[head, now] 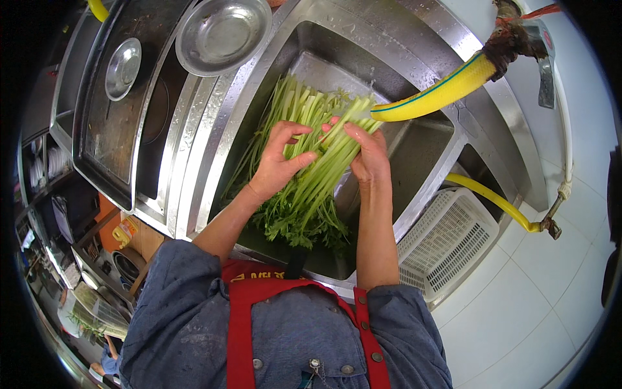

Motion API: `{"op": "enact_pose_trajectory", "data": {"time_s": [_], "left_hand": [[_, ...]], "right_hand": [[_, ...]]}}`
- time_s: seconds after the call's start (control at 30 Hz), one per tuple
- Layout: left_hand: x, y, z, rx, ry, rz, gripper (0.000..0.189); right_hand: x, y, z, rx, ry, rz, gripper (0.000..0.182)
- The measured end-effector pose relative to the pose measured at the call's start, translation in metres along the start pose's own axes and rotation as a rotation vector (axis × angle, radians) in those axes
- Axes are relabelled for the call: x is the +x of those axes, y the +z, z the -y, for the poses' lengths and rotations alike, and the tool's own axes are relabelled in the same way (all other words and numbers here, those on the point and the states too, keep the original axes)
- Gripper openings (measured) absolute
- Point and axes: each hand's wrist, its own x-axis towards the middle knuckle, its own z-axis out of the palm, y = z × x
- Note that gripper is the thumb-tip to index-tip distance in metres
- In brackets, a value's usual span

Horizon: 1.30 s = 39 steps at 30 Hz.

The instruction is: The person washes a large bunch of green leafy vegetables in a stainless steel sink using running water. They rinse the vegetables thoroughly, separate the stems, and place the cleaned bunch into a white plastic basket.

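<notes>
A bunch of celery [323, 187] lies slantwise across my right hand [367, 150], which grips it near the cut stalk ends, thumb on top. Its leafy ends hang toward me over the stainless steel sink [413, 170]. More celery stalks [296, 102] rest in the basin just beyond and to the left. My left hand [286, 153] hovers at the left side of the held bunch, thumb and fingers spread, with nothing plainly in its grasp. The mouth of a yellow hose [427, 102] points at the stalk ends beside my right hand.
A large steel bowl [223, 36] sits on the sink's left rim. Farther left, a small steel bowl [124, 68] rests on a dark tray [97, 141]. White plastic basket [447, 238] and second yellow hose [486, 192] are at right. Another person [109, 357] is at lower left.
</notes>
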Motion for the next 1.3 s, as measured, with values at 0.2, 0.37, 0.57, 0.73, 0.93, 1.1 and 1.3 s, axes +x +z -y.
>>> {"op": "enact_pose_trajectory", "data": {"time_s": [0.2,0.37,0.57,0.73,0.93,1.1,1.3], "left_hand": [[0.004,0.006,-0.019,0.468,0.372,0.051,0.023],[-0.002,0.017,-0.015,0.366,0.162,-0.037,0.022],[0.001,0.011,-0.007,0.392,0.198,0.033,0.022],[0.008,0.005,-0.012,0.499,0.311,0.129,0.023],[0.012,-0.001,-0.012,0.590,0.337,0.228,0.019],[0.008,0.001,-0.002,0.683,0.176,0.196,0.014],[-0.010,-0.021,0.008,-0.319,-0.481,0.081,0.008]], "right_hand": [[0.000,0.008,0.000,-0.043,-0.028,-0.050,0.032],[-0.002,0.012,0.001,-0.032,-0.041,-0.074,0.028],[-0.004,0.017,0.002,-0.050,-0.032,-0.102,0.027],[-0.004,0.015,0.001,-0.038,-0.003,-0.091,0.027],[-0.004,0.014,-0.002,-0.014,0.065,-0.115,0.027],[0.000,0.010,-0.011,0.035,0.052,-0.111,0.028],[0.005,-0.001,-0.004,0.038,0.036,-0.193,0.020]]}}
